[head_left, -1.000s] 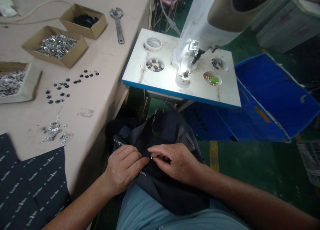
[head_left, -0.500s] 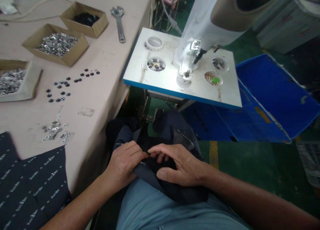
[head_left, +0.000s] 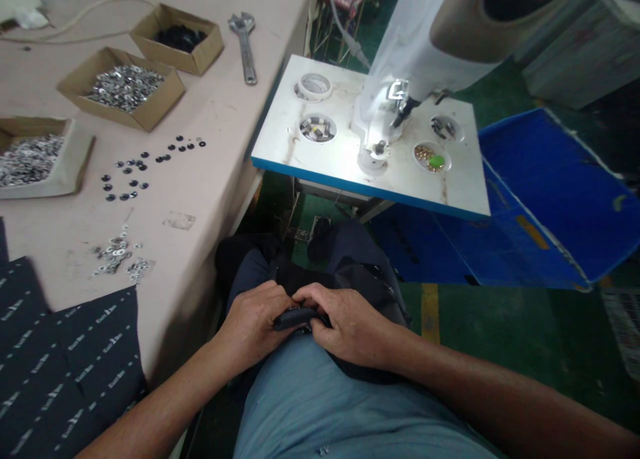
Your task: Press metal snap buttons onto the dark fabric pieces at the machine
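Note:
In my lap lies a dark fabric piece (head_left: 295, 318), folded over into a roll-like edge between my hands. My left hand (head_left: 259, 318) is closed on its left end, thumb and fingers pinching the cloth. The fingers of my right hand (head_left: 345, 322) curl round the other side, thumb below and index finger above, close to the left fingertips. Much of the cloth is hidden under my hands and against my blue shirt. In front of my knees stands a press machine (head_left: 377, 149) with a lit work point on a white table plate (head_left: 345, 172).
On the bench at left are cardboard boxes of metal parts (head_left: 123, 89), a box of black parts (head_left: 183, 38), an adjustable wrench (head_left: 245, 49), scattered dark caps (head_left: 133, 172), small rings (head_left: 117, 251) and printed dark cloth (head_left: 100, 352). A blue bin (head_left: 550, 199) stands at right.
My right hand has closed from a looser, spread grip onto the fabric and moved slightly left. The cloth edge is now folded up between both hands. The view has shifted a little.

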{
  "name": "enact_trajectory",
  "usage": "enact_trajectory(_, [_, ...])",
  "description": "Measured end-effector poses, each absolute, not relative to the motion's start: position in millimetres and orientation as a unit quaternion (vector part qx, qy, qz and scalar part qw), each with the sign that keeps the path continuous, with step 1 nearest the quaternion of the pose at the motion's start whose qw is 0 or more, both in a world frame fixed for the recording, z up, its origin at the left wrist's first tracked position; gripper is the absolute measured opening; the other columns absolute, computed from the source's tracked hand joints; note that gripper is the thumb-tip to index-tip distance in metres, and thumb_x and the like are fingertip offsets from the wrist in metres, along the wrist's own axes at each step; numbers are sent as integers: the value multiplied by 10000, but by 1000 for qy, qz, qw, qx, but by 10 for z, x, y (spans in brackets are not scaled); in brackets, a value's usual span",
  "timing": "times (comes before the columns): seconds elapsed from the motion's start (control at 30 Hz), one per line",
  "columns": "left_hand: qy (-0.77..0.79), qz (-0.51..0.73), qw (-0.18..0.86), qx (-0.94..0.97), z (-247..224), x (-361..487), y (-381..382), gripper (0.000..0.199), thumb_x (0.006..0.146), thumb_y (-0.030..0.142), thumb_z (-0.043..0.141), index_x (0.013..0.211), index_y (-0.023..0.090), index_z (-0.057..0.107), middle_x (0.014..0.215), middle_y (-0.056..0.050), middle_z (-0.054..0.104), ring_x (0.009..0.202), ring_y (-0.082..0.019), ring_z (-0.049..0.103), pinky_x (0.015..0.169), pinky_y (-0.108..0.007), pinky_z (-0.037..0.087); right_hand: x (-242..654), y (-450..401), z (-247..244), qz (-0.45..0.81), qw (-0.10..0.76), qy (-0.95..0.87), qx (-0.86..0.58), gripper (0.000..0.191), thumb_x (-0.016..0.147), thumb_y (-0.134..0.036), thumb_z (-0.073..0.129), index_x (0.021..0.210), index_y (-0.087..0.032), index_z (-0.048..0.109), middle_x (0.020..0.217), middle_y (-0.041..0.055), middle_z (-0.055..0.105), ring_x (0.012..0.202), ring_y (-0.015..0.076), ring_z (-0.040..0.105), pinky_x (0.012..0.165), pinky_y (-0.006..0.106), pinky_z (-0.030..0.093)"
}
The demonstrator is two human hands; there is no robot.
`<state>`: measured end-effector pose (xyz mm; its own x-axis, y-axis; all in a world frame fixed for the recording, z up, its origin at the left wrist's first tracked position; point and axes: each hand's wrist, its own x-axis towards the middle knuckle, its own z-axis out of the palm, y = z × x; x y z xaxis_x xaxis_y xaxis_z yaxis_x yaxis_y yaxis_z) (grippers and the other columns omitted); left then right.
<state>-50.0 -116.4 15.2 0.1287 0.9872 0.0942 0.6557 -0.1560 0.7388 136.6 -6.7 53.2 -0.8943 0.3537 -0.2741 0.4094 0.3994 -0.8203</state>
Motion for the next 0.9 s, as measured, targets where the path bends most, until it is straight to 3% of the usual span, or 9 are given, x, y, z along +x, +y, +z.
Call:
enact_trajectory(0.17, [618, 239, 373, 650, 177, -507, -1137, 125, 877, 311, 714, 822, 200, 703, 753, -1, 661, 764, -168, 608, 652, -261, 407, 1347, -34, 413, -533, 24, 808, 251, 414, 791, -54, 543, 1168, -202, 631, 1040, 35, 740, 904, 179, 693, 802, 284, 494])
enact_trajectory(0.37, [591, 253, 529, 554, 174, -517, -1122, 221, 919, 354, 631, 815, 182, 722, 812, -12, 698, 788, -162, 633, 700, -248, 435, 1291, 27, 420, -588, 43, 764, 262, 421, 788, -53, 559, 1188, -177, 610, 982, 33, 752, 856, 160, 704, 751, 256, 504])
enact_trajectory(0.53, [576, 278, 608, 471, 83, -523, -1151, 292, 879, 416, 666, 787, 140, 693, 737, 0, 624, 699, -141, 554, 628, -232, 399, 1270, 104, 503, -596, 66, 770, 218, 526, 765, -121, 689, 1277, -174, 580, 1011, 41, 747, 894, 180, 698, 795, 276, 501])
enact_trajectory(0.7, [519, 287, 696, 405, 109, -576, -1127, 309, 846, 435, 709, 845, 127, 724, 730, 11, 605, 675, -118, 495, 640, -227, 382, 1250, 235, 502, -673, 110, 708, 185, 537, 810, -175, 722, 1322, -183, 563, 932, 3, 727, 797, 136, 665, 719, 236, 481])
enact_trajectory(0.9, [515, 282, 723, 364, 190, -640, -1106, 314, 804, 446, 744, 853, 136, 745, 644, 38, 528, 586, -87, 396, 568, -214, 322, 1159, 346, 471, -742, 137, 635, 165, 486, 794, -129, 707, 1267, -168, 602, 883, -14, 697, 749, 112, 645, 717, 226, 494])
